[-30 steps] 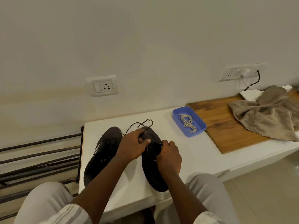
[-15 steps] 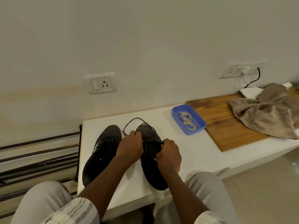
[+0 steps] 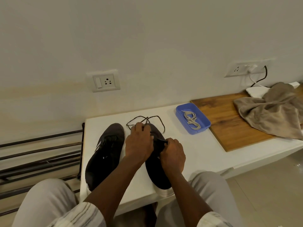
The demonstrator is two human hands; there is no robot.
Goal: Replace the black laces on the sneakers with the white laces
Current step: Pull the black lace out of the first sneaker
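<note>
Two black sneakers lie on the white table (image 3: pixel 188 154). The left sneaker (image 3: pixel 105 154) lies untouched, laces still in. Over the right sneaker (image 3: pixel 155 174) both hands work. My left hand (image 3: pixel 139 145) pinches the black lace (image 3: pixel 146 119) near the toe end, and loose loops of it spread on the table beyond the shoe. My right hand (image 3: pixel 173 154) grips the shoe's tongue or side at mid-length. The white laces (image 3: pixel 191 119) lie coiled in a blue tray (image 3: pixel 203 126) to the right.
A wooden board (image 3: pixel 229 126) lies right of the tray with a crumpled beige cloth (image 3: pixel 272 112) on it. Wall sockets (image 3: pixel 103 81) sit behind, one with a plugged cable (image 3: pixel 260 76). Dark metal rails (image 3: pixel 39 153) run at the left. My knees are below the table edge.
My left hand has moved toward the toe, drawing more black lace out; the loose loops beyond the shoe have grown and spread wider. My right hand stays on the shoe.
</note>
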